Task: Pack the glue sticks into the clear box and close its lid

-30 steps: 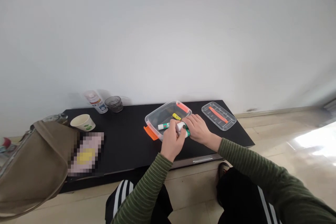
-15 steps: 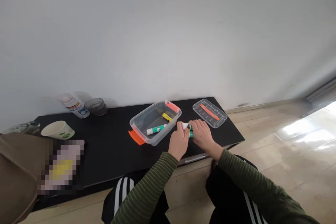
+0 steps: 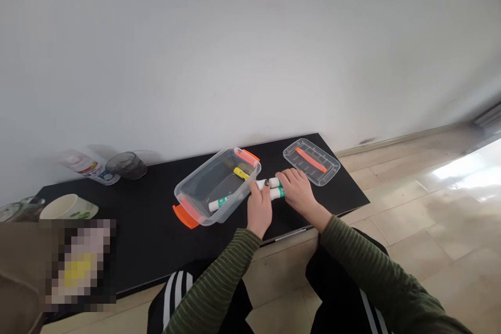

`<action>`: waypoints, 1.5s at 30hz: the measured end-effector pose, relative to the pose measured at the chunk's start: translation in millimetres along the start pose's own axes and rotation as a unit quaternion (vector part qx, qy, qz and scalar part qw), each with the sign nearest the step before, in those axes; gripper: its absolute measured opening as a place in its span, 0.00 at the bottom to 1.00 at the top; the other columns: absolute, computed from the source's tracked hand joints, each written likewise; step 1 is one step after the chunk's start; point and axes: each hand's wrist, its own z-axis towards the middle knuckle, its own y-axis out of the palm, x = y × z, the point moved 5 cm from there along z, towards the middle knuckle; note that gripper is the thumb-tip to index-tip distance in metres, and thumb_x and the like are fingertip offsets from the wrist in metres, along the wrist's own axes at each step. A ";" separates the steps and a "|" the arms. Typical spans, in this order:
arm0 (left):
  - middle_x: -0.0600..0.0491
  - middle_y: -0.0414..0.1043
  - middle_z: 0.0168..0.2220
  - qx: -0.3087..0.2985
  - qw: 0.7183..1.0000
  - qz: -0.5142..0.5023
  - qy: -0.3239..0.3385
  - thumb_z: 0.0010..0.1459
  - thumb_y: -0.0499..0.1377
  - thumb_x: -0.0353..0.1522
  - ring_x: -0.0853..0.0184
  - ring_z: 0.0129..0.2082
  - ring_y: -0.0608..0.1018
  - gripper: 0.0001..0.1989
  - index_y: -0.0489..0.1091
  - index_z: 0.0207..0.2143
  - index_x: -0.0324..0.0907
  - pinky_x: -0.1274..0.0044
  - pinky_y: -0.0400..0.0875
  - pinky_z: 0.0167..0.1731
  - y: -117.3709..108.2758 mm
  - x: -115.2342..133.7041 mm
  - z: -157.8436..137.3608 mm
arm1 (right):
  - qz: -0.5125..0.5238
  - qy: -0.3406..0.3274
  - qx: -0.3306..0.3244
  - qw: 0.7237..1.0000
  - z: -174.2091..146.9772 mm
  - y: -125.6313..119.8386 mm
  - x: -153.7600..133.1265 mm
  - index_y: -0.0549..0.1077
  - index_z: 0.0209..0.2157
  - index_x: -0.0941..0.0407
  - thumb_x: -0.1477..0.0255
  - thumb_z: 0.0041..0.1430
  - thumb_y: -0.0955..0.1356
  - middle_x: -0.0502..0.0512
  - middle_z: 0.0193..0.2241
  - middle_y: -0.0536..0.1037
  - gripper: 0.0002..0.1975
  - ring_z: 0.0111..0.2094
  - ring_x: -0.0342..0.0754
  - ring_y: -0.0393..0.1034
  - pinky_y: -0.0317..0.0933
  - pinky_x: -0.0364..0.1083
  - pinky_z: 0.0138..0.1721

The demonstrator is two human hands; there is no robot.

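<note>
My left hand (image 3: 259,210) is closed at the near right side of a clear plastic box (image 3: 229,215), its thumb pressing a white piece (image 3: 259,184). That piece looks like part of a glue stick; whether it is only a cap I cannot tell. My right hand (image 3: 299,193) is wrapped round two green-and-white glue sticks (image 3: 277,192), their white ends pointing toward my left hand. Inside the box lie another green-and-white glue stick (image 3: 220,203) and a yellow stick (image 3: 240,173). Orange clips (image 3: 186,216) flank the lidless box.
The clear lid (image 3: 312,162) with its orange handle lies to the right on the black table (image 3: 152,235). On the left are a paper cup (image 3: 68,207), a dark glass (image 3: 127,166) and a spray can (image 3: 92,168). A brown sleeve (image 3: 19,271) shows at the left edge.
The view has shifted slightly. My hands have drawn a little apart, so more of the glue sticks' white ends shows between them. The things in the box look unmoved.
</note>
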 end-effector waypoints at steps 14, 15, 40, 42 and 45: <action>0.42 0.69 0.46 -0.135 0.884 0.435 0.109 0.67 0.50 0.41 0.57 0.37 0.81 0.17 0.65 0.51 0.41 0.70 0.74 0.34 73.5 -30.0 23.6 | 0.098 0.275 -0.163 0.942 1.3 66.7 53.5 0.65 0.51 0.58 0.63 0.54 0.73 0.65 0.51 0.72 0.26 0.54 0.59 0.66 0.61 0.50 0.47; 0.43 0.67 0.48 -0.127 0.887 0.432 0.105 0.67 0.51 0.40 0.59 0.36 0.81 0.16 0.65 0.51 0.41 0.71 0.74 0.34 74.0 -30.8 25.2 | 0.091 0.272 -0.155 0.945 2.3 66.8 52.7 0.66 0.51 0.59 0.61 0.53 0.74 0.65 0.51 0.72 0.28 0.53 0.59 0.66 0.61 0.50 0.47; 0.41 0.65 0.55 -0.210 0.913 0.344 0.060 0.59 0.62 0.36 0.54 0.49 0.77 0.21 0.64 0.53 0.39 0.67 0.77 0.41 -34.1 -29.6 -37.2 | -0.030 0.041 -0.469 0.882 154.6 49.6 -127.5 0.80 0.43 0.60 0.66 0.43 0.78 0.64 0.41 0.81 0.23 0.45 0.61 0.75 0.66 0.52 0.46; 0.40 0.67 0.54 -0.186 0.922 0.334 0.058 0.60 0.61 0.35 0.52 0.51 0.76 0.20 0.64 0.53 0.39 0.67 0.76 0.42 -45.9 -31.7 -34.4 | -0.047 0.038 -0.494 0.867 154.0 63.9 -139.2 0.80 0.44 0.61 0.62 0.40 0.79 0.64 0.41 0.81 0.28 0.45 0.62 0.75 0.67 0.53 0.46; 0.39 0.69 0.53 -0.176 0.930 0.317 0.053 0.61 0.60 0.36 0.51 0.52 0.75 0.19 0.65 0.53 0.39 0.66 0.76 0.44 -53.9 -31.1 -32.3 | -0.031 0.021 -0.448 0.893 150.9 76.9 -153.5 0.80 0.43 0.61 0.60 0.40 0.79 0.67 0.41 0.81 0.29 0.46 0.61 0.75 0.68 0.53 0.44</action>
